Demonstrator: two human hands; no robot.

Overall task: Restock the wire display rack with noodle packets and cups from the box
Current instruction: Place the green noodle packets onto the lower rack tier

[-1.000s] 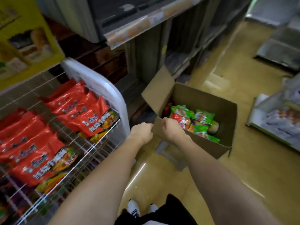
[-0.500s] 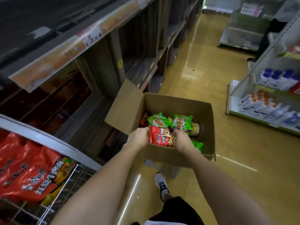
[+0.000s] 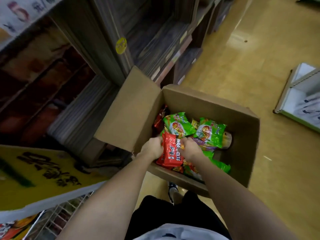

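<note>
Both my hands grip one red noodle packet above the near end of the cardboard box: left hand on its left edge, right hand on its right, fingers clamped. Its long axis runs toward me; the wire display rack lies lower left.

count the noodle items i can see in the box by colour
Counting only what shows clearly in the brown cardboard box:
green noodle packets: 3
red noodle packets: 2
purple noodle packet: 1
noodle cup: 1
Total: 7
</note>
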